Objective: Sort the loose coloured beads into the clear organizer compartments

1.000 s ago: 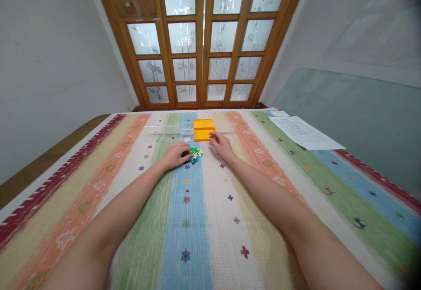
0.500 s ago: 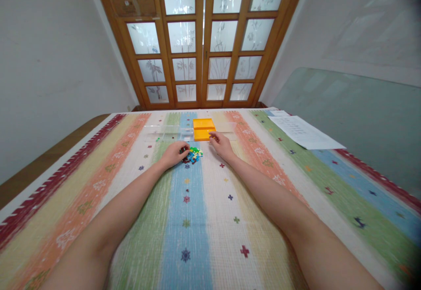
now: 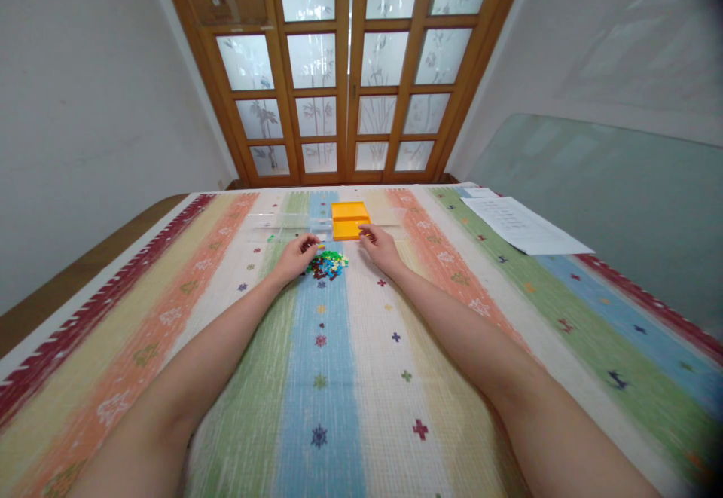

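Observation:
A small heap of tiny coloured pieces [image 3: 328, 264] lies on the striped cloth [image 3: 361, 347] far ahead of me. My left hand [image 3: 294, 255] rests just left of the heap, fingers curled, fingertips pinched above its far left edge; what they hold is too small to see. My right hand [image 3: 380, 248] lies to the right of the heap, fingers curled against the near right corner of an orange tray [image 3: 349, 221]. A clear plastic tray [image 3: 285, 225] stands left of the orange one.
A second clear tray part [image 3: 391, 220] sits right of the orange tray. Printed paper sheets [image 3: 523, 225] lie at the far right of the table. A glass pane [image 3: 610, 204] leans by the right wall. Wooden glazed doors [image 3: 344, 68] stand behind the table.
My left hand has lifted off the heap and shifted up and away toward the clear tray, uncovering more of the pieces. My right hand has stayed by the orange tray.

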Tool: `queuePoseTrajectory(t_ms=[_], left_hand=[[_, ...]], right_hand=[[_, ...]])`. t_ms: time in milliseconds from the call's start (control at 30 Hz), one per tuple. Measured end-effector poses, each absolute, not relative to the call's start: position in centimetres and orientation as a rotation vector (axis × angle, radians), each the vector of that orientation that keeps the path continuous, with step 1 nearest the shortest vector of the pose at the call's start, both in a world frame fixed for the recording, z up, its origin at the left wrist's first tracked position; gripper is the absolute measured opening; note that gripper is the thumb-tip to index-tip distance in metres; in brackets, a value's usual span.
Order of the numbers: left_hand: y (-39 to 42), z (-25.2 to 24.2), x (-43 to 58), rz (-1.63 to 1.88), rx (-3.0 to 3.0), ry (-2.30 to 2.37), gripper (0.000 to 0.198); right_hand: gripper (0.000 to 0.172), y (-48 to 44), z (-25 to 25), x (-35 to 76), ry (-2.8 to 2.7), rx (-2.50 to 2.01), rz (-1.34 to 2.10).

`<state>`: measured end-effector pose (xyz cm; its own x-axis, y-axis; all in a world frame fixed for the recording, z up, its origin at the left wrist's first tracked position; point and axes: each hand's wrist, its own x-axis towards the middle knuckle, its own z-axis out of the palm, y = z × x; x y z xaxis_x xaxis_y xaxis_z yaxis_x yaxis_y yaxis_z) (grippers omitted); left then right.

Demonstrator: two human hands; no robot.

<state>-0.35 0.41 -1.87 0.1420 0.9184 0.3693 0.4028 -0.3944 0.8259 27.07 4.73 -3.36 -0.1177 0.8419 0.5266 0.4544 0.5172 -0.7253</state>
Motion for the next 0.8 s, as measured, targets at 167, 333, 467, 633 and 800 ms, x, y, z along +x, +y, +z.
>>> queuePoseTrajectory(t_ms=[167,333,467,633,800], left_hand=[[0.8,-2.0,-0.6,1.279,1.788,1.274,0.019],[1.6,-2.6,-1.1,1.373,1.56,1.314,0.031],[2.1,-2.7,-1.1,1.429,1.446,1.372,0.039],[2.2,-2.5,-1.0,1.452,1.409,1.372,0.042],[2.2,-2.6,-1.0,1.468,1.36,1.34,0.038]], right_hand=[[0.033,4.6,-3.3,27.1,-1.756,-1.087,0.488],[0.033,4.6,-3.3,27.1,-1.747,-1.089,0.505],[0.033,4.7,-3.3,27.0,-1.745,-1.09,0.504],[0.032,4.8,-3.4,27.0,-1.752,-1.091,0.483],[0.032,4.9,-3.5,27.0,-1.757,-1.074,0.481]])
